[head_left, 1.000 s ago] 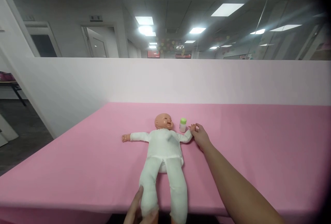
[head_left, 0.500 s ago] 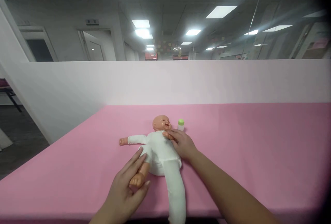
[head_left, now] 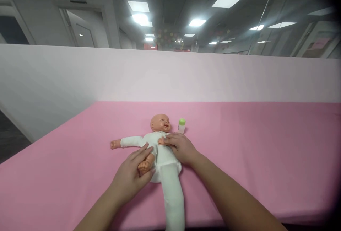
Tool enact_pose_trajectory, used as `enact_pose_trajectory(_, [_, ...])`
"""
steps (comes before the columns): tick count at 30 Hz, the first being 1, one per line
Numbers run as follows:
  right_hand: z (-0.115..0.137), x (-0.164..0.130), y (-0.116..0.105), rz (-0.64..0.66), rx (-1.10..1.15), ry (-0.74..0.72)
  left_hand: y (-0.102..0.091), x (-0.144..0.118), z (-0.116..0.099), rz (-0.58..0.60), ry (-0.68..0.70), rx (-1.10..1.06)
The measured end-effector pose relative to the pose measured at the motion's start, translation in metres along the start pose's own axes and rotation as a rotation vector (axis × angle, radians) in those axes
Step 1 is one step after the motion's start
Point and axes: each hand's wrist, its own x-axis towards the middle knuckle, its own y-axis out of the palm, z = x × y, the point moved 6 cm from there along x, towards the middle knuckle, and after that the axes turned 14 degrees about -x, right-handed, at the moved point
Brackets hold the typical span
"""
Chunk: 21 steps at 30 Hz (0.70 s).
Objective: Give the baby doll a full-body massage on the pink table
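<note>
The baby doll (head_left: 160, 152) lies on its back near the middle of the pink tabletop (head_left: 253, 160), closer to the near edge than to the far one, its head (head_left: 160, 122) pointing at the far edge where the white partition (head_left: 106, 78) rises. It wears a white suit. One white-clad leg (head_left: 173, 192) stretches straight toward you and reaches the near edge of the tabletop; the other leg is bent up, so its bare foot (head_left: 144, 167) sits beside the doll's hip.

Your left hand (head_left: 131, 177) is cupped around that bare foot, fingers curled over it and thumb on the other side, so the hand is gripping the doll's foot and pressing the bent leg against the body. Your right hand (head_left: 179, 147) lies across the doll's chest, just below the chin, its fingers closed over the doll's small hand (head_left: 161, 141) and holding that arm folded onto the torso. The doll's other arm (head_left: 128, 141) stretches flat toward the left edge of the tabletop, free of both your hands.

Just beside the doll's head, on the side toward the right edge, a small white bottle with a green cap (head_left: 181, 125) stands upright on the cloth, close above your right hand's knuckles but not touching them.
</note>
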Motion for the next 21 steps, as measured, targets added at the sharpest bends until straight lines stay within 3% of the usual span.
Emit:
enact_pose_trajectory(8, [-0.001,0.005,-0.007,0.055,0.202,0.12,-0.002,0.001,0.008,-0.026,-0.003,-0.056])
enact_pose_trajectory(13, [-0.013,0.001,-0.008,0.048,0.32,0.269,-0.005,-0.003,0.003,-0.096,0.074,-0.018])
enact_pose_trajectory(21, [-0.076,-0.023,-0.012,-0.263,0.527,0.676,-0.016,-0.017,-0.01,-0.22,0.171,-0.048])
